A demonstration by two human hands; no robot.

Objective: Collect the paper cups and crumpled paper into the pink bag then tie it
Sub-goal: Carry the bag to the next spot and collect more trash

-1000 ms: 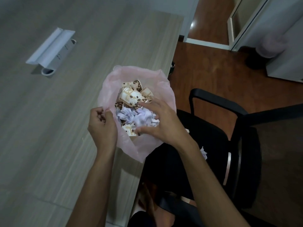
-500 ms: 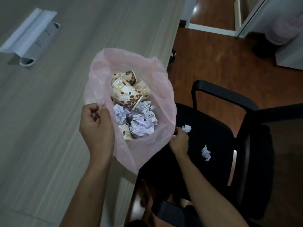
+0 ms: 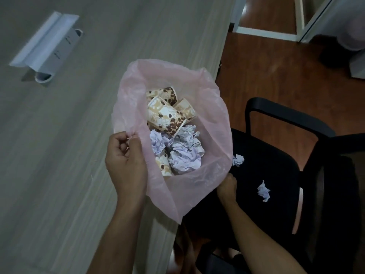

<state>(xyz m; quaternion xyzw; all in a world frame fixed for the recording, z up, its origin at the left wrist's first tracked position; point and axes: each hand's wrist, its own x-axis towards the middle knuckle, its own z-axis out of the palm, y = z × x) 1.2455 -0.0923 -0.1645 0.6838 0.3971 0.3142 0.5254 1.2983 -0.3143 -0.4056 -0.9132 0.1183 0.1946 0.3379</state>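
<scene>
The pink bag (image 3: 209, 99) stands open at the table's right edge. Inside it lie several paper cups (image 3: 166, 117) printed with coffee beans and balls of crumpled white paper (image 3: 183, 155). My left hand (image 3: 126, 161) pinches the bag's left rim. My right hand (image 3: 227, 186) is below the bag's right rim, over the chair seat; its fingers are hidden behind the plastic. Two crumpled paper bits lie on the black seat, one (image 3: 238, 160) near the bag, another (image 3: 263, 191) further right.
A wooden table (image 3: 59, 155) fills the left. A white folded stand with a tube (image 3: 47, 48) rests at its far left. A black office chair (image 3: 286, 175) with an armrest sits to the right on brown floor.
My right hand left the bag's contents and dropped down beside the bag's right rim by the chair seat. The left hand kept its pinch on the rim.
</scene>
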